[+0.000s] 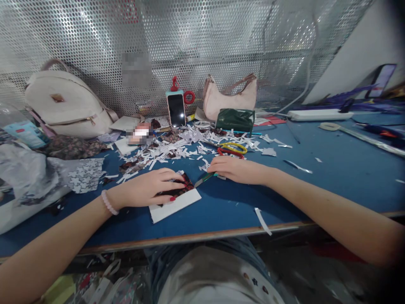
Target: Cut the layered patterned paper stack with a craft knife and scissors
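Note:
My left hand lies with its fingers spread over a piece of dark red and black patterned fabric, pressing it to the table. Under the fabric, a white piece of card or paper sticks out toward me. My right hand is closed around a green-handled craft knife, whose blade points left at the fabric's right edge. Just beyond that hand are scissors with yellow and red handles. Part of the fabric is hidden beneath my left fingers.
White paper scraps are heaped behind my hands. A phone stands at the back between a cream backpack and a pale handbag. A plastic bag lies left, a power strip right. The table edge runs in front.

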Demonstrator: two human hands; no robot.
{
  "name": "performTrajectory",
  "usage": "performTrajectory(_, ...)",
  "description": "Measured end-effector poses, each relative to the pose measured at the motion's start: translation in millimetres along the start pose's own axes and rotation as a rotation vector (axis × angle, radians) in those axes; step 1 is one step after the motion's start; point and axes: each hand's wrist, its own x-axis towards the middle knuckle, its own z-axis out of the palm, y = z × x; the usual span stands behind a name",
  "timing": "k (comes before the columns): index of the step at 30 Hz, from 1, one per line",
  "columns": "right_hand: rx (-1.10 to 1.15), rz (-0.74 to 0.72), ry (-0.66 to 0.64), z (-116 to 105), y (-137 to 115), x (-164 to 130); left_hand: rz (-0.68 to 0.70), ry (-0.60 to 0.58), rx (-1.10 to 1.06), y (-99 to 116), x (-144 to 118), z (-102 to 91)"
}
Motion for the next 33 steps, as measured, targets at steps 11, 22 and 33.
performTrajectory(11,0.025,0.020,-0.013,-0.5,0.6,-1.6,0.002,0.002,-0.016,0.9,1.2,-1.9)
performTrajectory(22,0.060,0.038,-0.031,-0.2,2.0,-2.5,-0.005,-0.002,-0.011,0.8,1.5,-1.7)
performTrajectory(33,0.033,0.028,-0.028,1.2,3.2,-2.0,-0.016,-0.025,-0.077,-6.2,-1.8,-4.4)
